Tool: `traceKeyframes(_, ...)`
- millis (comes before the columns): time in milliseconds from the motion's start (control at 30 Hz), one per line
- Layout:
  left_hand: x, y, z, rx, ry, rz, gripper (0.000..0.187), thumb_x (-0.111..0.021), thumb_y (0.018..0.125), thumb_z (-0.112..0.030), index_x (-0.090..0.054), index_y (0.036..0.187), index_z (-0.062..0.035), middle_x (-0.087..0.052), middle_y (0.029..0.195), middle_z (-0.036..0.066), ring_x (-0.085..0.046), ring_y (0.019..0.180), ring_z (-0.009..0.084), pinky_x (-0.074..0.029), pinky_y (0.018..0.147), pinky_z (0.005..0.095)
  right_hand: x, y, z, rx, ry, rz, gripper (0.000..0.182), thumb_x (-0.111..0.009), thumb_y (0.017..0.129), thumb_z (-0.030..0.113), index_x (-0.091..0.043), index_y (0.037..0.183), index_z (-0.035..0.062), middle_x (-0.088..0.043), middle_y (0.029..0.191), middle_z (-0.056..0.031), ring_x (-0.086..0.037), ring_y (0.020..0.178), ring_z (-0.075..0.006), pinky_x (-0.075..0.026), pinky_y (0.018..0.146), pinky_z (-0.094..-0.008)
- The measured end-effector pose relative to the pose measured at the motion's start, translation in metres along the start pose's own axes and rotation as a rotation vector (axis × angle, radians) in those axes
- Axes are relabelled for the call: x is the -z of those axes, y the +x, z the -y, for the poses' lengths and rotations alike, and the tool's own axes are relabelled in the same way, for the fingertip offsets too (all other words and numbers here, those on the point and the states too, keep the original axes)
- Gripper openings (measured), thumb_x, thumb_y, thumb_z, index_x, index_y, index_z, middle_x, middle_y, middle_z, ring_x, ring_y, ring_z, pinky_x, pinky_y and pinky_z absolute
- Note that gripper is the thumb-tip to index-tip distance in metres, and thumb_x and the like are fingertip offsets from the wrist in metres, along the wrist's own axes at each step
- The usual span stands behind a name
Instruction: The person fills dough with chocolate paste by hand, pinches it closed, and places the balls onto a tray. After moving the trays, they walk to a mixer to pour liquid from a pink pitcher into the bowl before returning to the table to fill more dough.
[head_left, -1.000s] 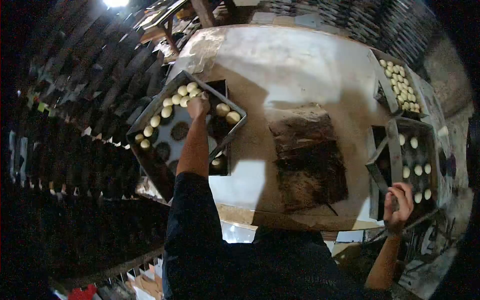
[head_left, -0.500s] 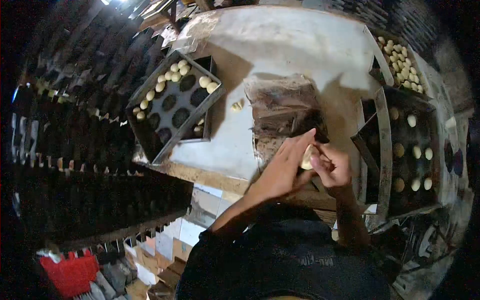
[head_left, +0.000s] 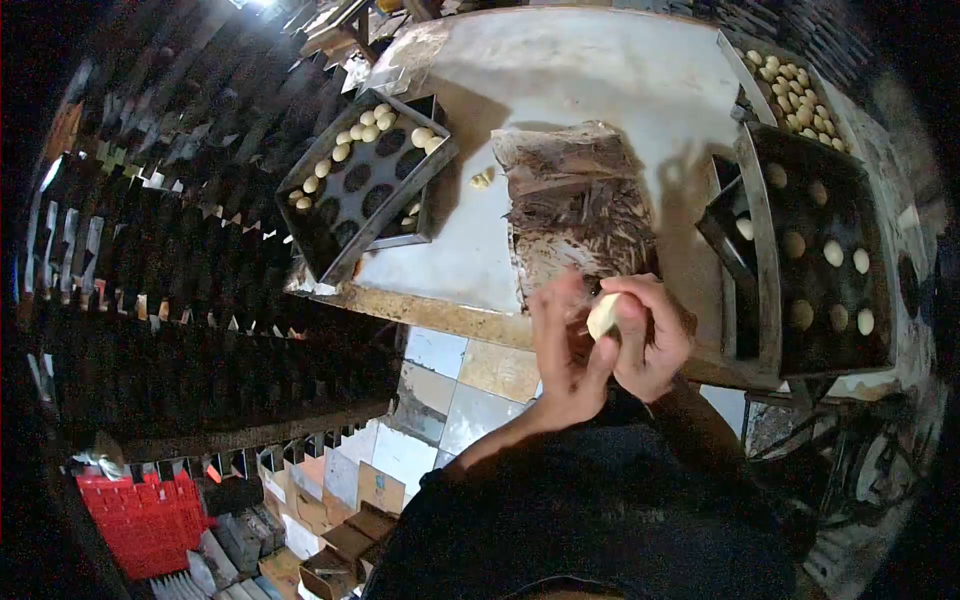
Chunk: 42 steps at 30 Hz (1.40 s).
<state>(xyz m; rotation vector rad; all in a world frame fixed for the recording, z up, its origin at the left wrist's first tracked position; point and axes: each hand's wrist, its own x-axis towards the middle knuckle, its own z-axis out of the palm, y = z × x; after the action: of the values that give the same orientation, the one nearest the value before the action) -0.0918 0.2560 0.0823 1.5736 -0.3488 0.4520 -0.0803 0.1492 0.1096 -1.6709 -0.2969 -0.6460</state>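
Note:
My right hand (head_left: 655,338) is closed round a pale piece of dough (head_left: 603,316), which shows between thumb and fingers. Facing it, my left hand (head_left: 562,345) has its fingers raised and apart, blurred by motion, with the thumb close under the dough. Both hands are over the table's near edge, in front of a worn brown sheet (head_left: 575,205) streaked with pale residue. A few small dough scraps (head_left: 482,179) lie left of that sheet.
At left, a dark metal tray (head_left: 345,262) with round hollows holds several dough balls (head_left: 340,152), stacked on another tray. A similar tray (head_left: 765,250) with dough balls (head_left: 833,253) stands at right. Behind it, a box holds many more balls (head_left: 795,95). A red crate (head_left: 145,525) sits lower left.
The hands have come apart a little: the left fingers, earlier laid against the dough, are now spread away from it. The dough stays in the right hand. The view has shifted slightly.

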Motion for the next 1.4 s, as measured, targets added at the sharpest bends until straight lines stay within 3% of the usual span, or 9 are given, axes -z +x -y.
traceKeyframes(300, 0.167, -0.043, 0.001, 0.605, -0.211, 0.007, 0.030, -0.052, 0.097, -0.021, -0.061, 0.109, 0.0043, -0.066, 0.098, 0.012, -0.062, 0.087, 0.0158, -0.049, 0.076, 0.0300, -0.149, -0.057, -0.037, 0.298, -0.131, 0.240, 0.017, -0.054, 0.090, 0.013, -0.055, 0.100, -0.0014, -0.058, 0.097, -0.0191, -0.054, 0.081, -0.0342, -0.044, 0.068, -0.0443)
traceKeyframes(367, 0.180, -0.052, -0.001, 0.830, -0.620, -0.245, 0.027, -0.051, 0.097, -0.021, -0.060, 0.108, 0.0029, -0.065, 0.096, 0.007, -0.062, 0.084, 0.0146, -0.050, 0.076, 0.0282, -0.160, -0.073, -0.035, 0.207, -0.123, 0.305, 0.023, -0.050, 0.094, 0.015, -0.053, 0.105, -0.0053, -0.053, 0.097, -0.0215, -0.050, 0.086, -0.0349, -0.041, 0.074, -0.0459)
traceKeyframes(433, 0.189, -0.073, 0.008, 0.931, -0.437, -0.025, 0.028, -0.052, 0.097, -0.021, -0.060, 0.108, 0.0029, -0.065, 0.097, 0.010, -0.062, 0.084, 0.0150, -0.052, 0.069, 0.0265, -0.162, -0.099, -0.026, -0.053, -0.093, 0.351, 0.031, -0.045, 0.097, 0.025, -0.057, 0.099, -0.0037, -0.054, 0.105, -0.0209, -0.053, 0.094, -0.0330, -0.044, 0.078, -0.0419)
traceKeyframes(500, 0.214, -0.091, 0.044, 1.058, -1.163, 0.150, 0.031, -0.051, 0.097, -0.022, -0.056, 0.112, 0.0047, -0.064, 0.103, 0.015, -0.065, 0.092, 0.0188, -0.057, 0.069, 0.0272, -0.159, -0.114, -0.012, -0.307, -0.009, 0.344, 0.037, -0.042, 0.099, 0.031, -0.059, 0.095, -0.0021, -0.057, 0.106, -0.0199, -0.056, 0.097, -0.0309, -0.046, 0.080, -0.0389)
traceKeyframes(567, 0.202, -0.083, 0.031, 1.194, -1.078, -0.007, 0.033, -0.051, 0.097, -0.022, -0.054, 0.114, 0.0058, -0.063, 0.106, 0.016, -0.065, 0.096, 0.0211, -0.059, 0.071, 0.0277, -0.137, -0.116, -0.026, -0.395, -0.042, 0.315, 0.038, -0.045, 0.098, 0.034, -0.060, 0.093, -0.0003, -0.060, 0.096, -0.0175, -0.059, 0.089, -0.0288, -0.047, 0.075, -0.0377)
traceKeyframes(733, 0.198, -0.060, 0.052, 1.080, -1.004, 0.067, 0.034, -0.057, 0.093, -0.020, -0.055, 0.115, 0.0072, -0.063, 0.108, 0.017, -0.065, 0.098, 0.0224, -0.057, 0.084, 0.0318, -0.013, -0.122, -0.171, -0.074, -1.035, 0.242, 0.021, -0.046, 0.092, 0.014, -0.054, 0.098, -0.0051, -0.058, 0.085, -0.0207, -0.059, 0.076, -0.0347, -0.048, 0.072, -0.0428)
traceKeyframes(833, 0.195, -0.036, 0.067, 1.038, -0.836, 0.016, 0.034, -0.057, 0.093, -0.018, -0.055, 0.116, 0.0074, -0.063, 0.112, 0.016, -0.063, 0.104, 0.0247, -0.053, 0.091, 0.0348, 0.007, -0.107, -0.193, -0.419, -1.352, 0.637, 0.023, -0.044, 0.089, 0.006, -0.050, 0.107, -0.0063, -0.056, 0.093, -0.0229, -0.058, 0.076, -0.0387, -0.050, 0.068, -0.0440)
traceKeyframes(1300, 0.139, 0.061, 0.114, 0.936, -0.658, -0.003, 0.052, -0.055, 0.094, -0.021, -0.039, 0.139, -0.0018, -0.051, 0.131, 0.018, -0.048, 0.122, 0.0256, -0.037, 0.104, 0.0400, -0.024, 0.030, -0.264, 0.156, -0.897, 0.342, 0.011, -0.047, 0.085, 0.003, -0.054, 0.091, -0.0028, -0.051, 0.076, -0.0196, -0.056, 0.060, -0.0361, -0.044, 0.051, -0.0435)
traceKeyframes(1400, 0.126, 0.072, 0.118, 0.925, -0.626, -0.007, 0.053, -0.056, 0.093, -0.020, -0.038, 0.139, -0.0012, -0.050, 0.132, 0.018, -0.049, 0.120, 0.0261, -0.038, 0.103, 0.0401, -0.038, 0.040, -0.257, -0.157, -1.013, 0.671, 0.011, -0.053, 0.082, 0.005, -0.059, 0.087, -0.0023, -0.053, 0.078, -0.0176, -0.058, 0.067, -0.0333, -0.048, 0.060, -0.0394)
